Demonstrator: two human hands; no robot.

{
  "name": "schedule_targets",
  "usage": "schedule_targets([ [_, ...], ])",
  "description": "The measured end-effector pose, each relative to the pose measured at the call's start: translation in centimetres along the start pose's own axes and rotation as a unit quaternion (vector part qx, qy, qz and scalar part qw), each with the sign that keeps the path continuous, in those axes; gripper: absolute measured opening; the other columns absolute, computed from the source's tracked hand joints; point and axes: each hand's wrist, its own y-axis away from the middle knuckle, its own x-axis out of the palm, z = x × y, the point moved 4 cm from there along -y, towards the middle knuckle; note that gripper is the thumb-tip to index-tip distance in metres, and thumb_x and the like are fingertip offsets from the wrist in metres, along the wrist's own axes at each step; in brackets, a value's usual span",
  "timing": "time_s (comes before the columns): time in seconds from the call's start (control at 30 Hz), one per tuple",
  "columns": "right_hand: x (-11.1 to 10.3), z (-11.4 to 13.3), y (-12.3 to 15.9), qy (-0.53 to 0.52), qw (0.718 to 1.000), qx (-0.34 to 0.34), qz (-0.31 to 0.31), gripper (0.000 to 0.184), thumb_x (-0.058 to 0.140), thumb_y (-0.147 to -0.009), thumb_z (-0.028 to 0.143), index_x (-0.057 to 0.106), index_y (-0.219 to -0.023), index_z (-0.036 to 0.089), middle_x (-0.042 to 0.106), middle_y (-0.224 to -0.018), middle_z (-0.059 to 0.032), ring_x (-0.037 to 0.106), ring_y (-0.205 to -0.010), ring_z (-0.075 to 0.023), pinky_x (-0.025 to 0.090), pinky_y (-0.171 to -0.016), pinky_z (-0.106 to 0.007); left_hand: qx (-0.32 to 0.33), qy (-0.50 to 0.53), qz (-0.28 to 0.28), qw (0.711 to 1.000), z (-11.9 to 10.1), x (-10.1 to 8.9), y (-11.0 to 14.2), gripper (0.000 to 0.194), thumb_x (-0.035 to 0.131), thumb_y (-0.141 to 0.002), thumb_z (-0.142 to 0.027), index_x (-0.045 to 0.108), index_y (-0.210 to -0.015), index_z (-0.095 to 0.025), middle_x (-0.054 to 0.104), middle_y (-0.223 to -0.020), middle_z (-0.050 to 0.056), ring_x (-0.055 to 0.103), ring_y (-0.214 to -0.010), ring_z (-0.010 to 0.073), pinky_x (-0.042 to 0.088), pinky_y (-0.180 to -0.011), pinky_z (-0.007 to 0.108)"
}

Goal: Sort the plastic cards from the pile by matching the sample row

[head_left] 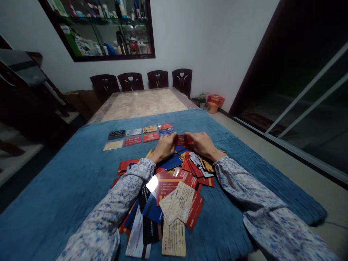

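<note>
Between my two hands is a red card (181, 140), held at its ends just past the far side of a loose heap. My left hand (166, 145) grips its left end with curled fingers. On its right end, my right hand (202, 144) closes the same way. Under my wrists spreads the heap of mixed cards, with a blue card (172, 162), a cream card (174, 237) and a black card (150, 226) among them. Farther off, cards lie in rows, including a black stack (116, 135), a silver card (134, 132) and a yellow card (150, 129).
A blue cloth (67, 170) covers the near part of the long table (144, 103). Dark chairs (130, 81) stand at its far end below a glass-shelved wall cabinet (108, 32). An orange bucket (213, 106) sits on the floor at the right.
</note>
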Motion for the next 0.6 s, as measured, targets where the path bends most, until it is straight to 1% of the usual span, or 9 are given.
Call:
schedule_targets([
  [0.17, 0.23, -0.29, -0.18, -0.023, 0.999, -0.02, -0.011, 0.044, 0.06, -0.095, 0.025, 0.058, -0.139, 0.021, 0.074, -0.11, -0.0117, 0.066, -0.098, -0.0254, 0.035, -0.08, -0.034, -0.002, 0.006, -0.003, 1.0, 0.05, 0.04, -0.03, 0.045, 0.049, -0.09, -0.012, 0.052, -0.135, -0.016, 0.068, -0.126, 0.016, 0.063, -0.112, 0.0302, 0.048, -0.096, 0.047],
  [0.33, 0.34, -0.77, -0.34, -0.04, 0.998, -0.04, -0.029, 0.045, 0.063, -0.093, 0.032, 0.059, -0.136, 0.019, 0.071, -0.112, -0.014, 0.062, -0.101, -0.0269, 0.037, -0.081, -0.034, -0.011, 0.002, -0.009, 1.0, 0.13, -0.01, -0.11, 0.047, 0.049, -0.091, -0.014, 0.051, -0.138, -0.013, 0.068, -0.127, 0.018, 0.062, -0.116, 0.0315, 0.047, -0.099, 0.048],
  [0.43, 0.17, -0.9, -0.34, -0.039, 0.997, -0.048, -0.043, 0.046, 0.062, -0.092, 0.031, 0.06, -0.136, 0.018, 0.069, -0.111, -0.0143, 0.06, -0.101, -0.028, 0.037, -0.08, -0.034, -0.013, 0.004, -0.011, 1.0, 0.05, -0.2, -0.09, 0.049, 0.05, -0.091, -0.015, 0.05, -0.14, -0.013, 0.067, -0.129, 0.018, 0.061, -0.118, 0.0317, 0.046, -0.1, 0.049],
  [0.6, 0.0, -0.87, -0.32, -0.027, 0.997, -0.056, -0.047, 0.052, 0.064, -0.089, 0.032, 0.058, -0.139, 0.017, 0.066, -0.111, -0.0147, 0.056, -0.102, -0.0291, 0.036, -0.079, -0.034, -0.016, 0.002, -0.008, 1.0, -0.01, -0.41, -0.1, 0.053, 0.053, -0.09, -0.017, 0.048, -0.142, -0.012, 0.064, -0.135, 0.02, 0.059, -0.122, 0.0327, 0.044, -0.102, 0.049],
])
